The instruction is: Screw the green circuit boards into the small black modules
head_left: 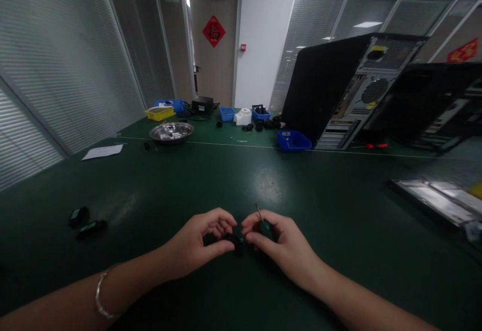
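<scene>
Over the green table, my left hand (205, 235) is closed around a small black part (236, 242), gripped near the fingertips; its exact kind is too dark to make out. My right hand (280, 238) holds a screwdriver (265, 228) with a dark green handle, its thin metal shaft pointing up and away from the black part. The thumb and index finger of that hand come close to the part, near a small greenish spot on it. Whether they touch it, I cannot tell. Two dark pieces (91, 228) lie off to the left.
A steel bowl (171, 132) and a paper sheet (102, 152) lie at the back left. Farther back stand yellow (160, 114) and blue (227, 114) trays. A deep blue bin (294, 141) sits beside a tall black computer case (331, 85). A metal panel (440, 198) lies right.
</scene>
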`<state>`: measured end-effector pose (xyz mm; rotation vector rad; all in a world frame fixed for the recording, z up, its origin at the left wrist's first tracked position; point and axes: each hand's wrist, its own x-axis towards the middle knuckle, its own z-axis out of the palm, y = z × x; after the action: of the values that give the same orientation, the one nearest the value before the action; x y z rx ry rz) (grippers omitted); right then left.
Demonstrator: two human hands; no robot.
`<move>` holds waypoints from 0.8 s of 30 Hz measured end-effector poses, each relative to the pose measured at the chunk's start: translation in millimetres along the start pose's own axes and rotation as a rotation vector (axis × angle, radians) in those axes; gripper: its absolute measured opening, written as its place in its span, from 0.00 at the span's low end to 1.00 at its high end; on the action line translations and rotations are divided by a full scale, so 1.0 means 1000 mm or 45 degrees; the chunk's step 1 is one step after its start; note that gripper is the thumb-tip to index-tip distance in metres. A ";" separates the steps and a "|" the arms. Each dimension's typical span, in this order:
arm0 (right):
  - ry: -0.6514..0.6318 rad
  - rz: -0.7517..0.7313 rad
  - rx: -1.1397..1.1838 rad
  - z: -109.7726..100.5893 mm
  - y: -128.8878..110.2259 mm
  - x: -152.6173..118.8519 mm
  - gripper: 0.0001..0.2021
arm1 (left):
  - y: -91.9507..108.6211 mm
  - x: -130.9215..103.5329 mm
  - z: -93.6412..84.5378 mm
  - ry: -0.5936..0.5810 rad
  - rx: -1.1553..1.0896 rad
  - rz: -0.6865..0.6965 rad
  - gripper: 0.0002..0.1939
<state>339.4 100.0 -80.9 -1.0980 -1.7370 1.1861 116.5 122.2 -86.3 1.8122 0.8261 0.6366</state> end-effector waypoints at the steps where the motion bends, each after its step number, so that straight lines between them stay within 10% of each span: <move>1: -0.010 -0.026 -0.023 0.000 -0.004 -0.001 0.04 | 0.000 -0.001 0.001 -0.005 -0.022 -0.020 0.12; 13: -0.035 -0.287 -0.236 0.006 -0.021 -0.017 0.09 | 0.008 -0.008 0.024 0.060 -0.693 -0.162 0.19; 24: 0.073 -0.321 -0.260 0.016 -0.017 -0.026 0.06 | 0.025 -0.022 0.039 0.159 -0.718 -0.268 0.21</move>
<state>330.6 67.1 -72.3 -0.9836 -1.9184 0.8302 137.5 76.9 -78.4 1.1701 0.8071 0.7601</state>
